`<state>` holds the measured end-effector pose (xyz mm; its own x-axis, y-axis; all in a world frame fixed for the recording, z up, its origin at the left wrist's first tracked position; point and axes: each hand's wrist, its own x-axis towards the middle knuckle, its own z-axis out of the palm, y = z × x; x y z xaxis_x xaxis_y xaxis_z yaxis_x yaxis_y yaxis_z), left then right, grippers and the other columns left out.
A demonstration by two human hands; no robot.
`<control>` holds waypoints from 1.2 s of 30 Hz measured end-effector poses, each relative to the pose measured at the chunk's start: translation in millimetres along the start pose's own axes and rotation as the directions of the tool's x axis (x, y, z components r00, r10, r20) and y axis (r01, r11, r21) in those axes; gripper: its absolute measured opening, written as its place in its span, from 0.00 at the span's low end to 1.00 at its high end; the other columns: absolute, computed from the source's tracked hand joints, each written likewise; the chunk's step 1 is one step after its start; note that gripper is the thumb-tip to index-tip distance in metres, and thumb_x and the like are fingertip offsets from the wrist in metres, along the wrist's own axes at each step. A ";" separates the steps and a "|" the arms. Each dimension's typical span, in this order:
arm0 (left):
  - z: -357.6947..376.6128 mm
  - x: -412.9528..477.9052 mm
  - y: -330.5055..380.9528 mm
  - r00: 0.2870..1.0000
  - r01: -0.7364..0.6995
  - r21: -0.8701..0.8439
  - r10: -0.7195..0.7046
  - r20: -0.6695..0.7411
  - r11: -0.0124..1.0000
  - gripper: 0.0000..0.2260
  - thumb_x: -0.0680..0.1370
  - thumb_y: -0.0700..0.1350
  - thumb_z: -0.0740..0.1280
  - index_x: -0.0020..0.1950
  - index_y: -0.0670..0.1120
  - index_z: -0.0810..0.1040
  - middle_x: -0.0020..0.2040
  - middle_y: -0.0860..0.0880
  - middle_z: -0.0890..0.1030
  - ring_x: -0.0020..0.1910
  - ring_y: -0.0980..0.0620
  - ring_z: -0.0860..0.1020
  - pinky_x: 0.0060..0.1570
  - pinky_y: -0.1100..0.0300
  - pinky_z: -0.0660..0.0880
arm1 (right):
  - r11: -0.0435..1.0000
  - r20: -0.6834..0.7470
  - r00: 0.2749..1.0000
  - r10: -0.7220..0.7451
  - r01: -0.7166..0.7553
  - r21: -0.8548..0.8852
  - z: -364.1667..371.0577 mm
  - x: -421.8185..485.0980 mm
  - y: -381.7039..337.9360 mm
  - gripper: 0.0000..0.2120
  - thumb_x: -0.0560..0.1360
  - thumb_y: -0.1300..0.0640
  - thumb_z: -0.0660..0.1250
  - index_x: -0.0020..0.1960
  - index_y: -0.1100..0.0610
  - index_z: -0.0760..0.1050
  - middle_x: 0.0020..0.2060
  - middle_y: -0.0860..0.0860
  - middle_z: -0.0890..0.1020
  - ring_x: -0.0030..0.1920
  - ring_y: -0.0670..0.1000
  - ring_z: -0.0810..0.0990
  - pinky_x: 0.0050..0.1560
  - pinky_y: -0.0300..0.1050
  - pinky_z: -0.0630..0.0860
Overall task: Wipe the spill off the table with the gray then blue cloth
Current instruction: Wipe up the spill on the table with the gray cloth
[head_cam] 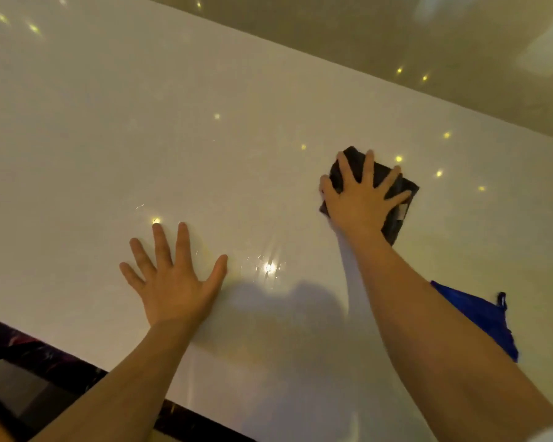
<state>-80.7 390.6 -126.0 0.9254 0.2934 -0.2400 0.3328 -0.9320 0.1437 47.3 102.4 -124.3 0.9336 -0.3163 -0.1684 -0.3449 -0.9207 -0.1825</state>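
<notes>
In the head view, a glossy white table [115, 129] fills most of the picture, its near edge running along a dark band at the lower left and its far edge slanting from the top middle down to the right. Small light reflections dot the surface.

The right hand [361, 199] lies palm down on the gray cloth [399, 215], fingers spread wide and flat, pressing it to the tabletop rather than gripping it. The cloth is folded into a dark, roughly rectangular pad whose long axis runs from its far-left corner, beyond the fingertips, toward its near-right corner beside the wrist. It sits toward the right part of the table, closer to the far edge than to the near one. A pale tag shows on its right side.

The left hand [173, 282] rests flat on the bare table, fingers splayed, holding nothing, nearer the near edge. Just right of its thumb, a faint wet patch [268, 267] glints with droplets, between the two hands.

The blue cloth [479, 317] lies on the table to the right, partly hidden behind the right forearm, its visible part stretching from far-left to near-right, with a small dark loop at its far-right corner.
</notes>
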 end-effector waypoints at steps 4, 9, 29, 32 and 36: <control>0.4 -0.1 -0.8 1.000 -0.010 0.008 0.010 -0.008 1.000 0.43 0.72 0.78 0.42 0.82 0.57 0.44 0.84 0.46 0.44 0.81 0.36 0.39 0.76 0.32 0.40 | 0.898 0.088 0.899 -0.428 0.434 -0.066 30.3 -107.5 -36.9 0.33 0.77 0.28 0.46 0.80 0.36 0.55 0.84 0.52 0.55 0.79 0.75 0.44 0.69 0.84 0.37; -3.0 -0.4 1.2 1.000 -0.007 0.033 0.007 0.012 0.999 0.41 0.73 0.77 0.44 0.81 0.59 0.41 0.83 0.47 0.41 0.80 0.37 0.37 0.74 0.32 0.37 | 0.792 0.176 0.772 -0.610 0.594 0.141 6.6 -159.3 15.7 0.32 0.81 0.33 0.53 0.82 0.36 0.48 0.84 0.49 0.48 0.82 0.63 0.41 0.77 0.74 0.45; -85.6 -30.3 222.2 0.918 0.033 -0.868 0.329 0.222 0.495 0.07 0.80 0.43 0.69 0.46 0.48 0.71 0.47 0.41 0.81 0.45 0.43 0.80 0.40 0.53 0.78 | 0.018 0.511 0.856 0.077 -0.513 0.858 -115.2 -106.8 94.9 0.08 0.84 0.62 0.60 0.56 0.55 0.77 0.48 0.63 0.84 0.46 0.61 0.82 0.52 0.60 0.81; -91.3 -27.3 287.7 0.887 0.006 -0.875 0.402 0.229 0.485 0.07 0.80 0.42 0.68 0.49 0.49 0.71 0.50 0.41 0.82 0.46 0.44 0.81 0.40 0.54 0.79 | -0.029 0.446 0.872 0.201 -0.450 0.893 -143.1 -90.2 148.0 0.10 0.85 0.61 0.59 0.58 0.52 0.77 0.52 0.59 0.85 0.51 0.60 0.85 0.49 0.58 0.84; -77.5 -25.6 369.1 0.811 0.120 -0.884 0.469 0.350 0.452 0.12 0.79 0.32 0.64 0.57 0.48 0.72 0.56 0.39 0.81 0.48 0.43 0.81 0.40 0.52 0.81 | -0.055 0.379 0.856 0.352 -0.385 0.921 -163.3 -70.1 211.7 0.10 0.85 0.61 0.59 0.58 0.51 0.77 0.50 0.56 0.84 0.48 0.55 0.84 0.41 0.49 0.80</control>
<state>32.5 55.6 7.6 0.8432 -0.2735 -0.4628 0.4217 -0.1975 0.8850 -75.2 -107.7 7.1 0.6405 -0.5085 -0.5754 -0.4307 0.3826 -0.8174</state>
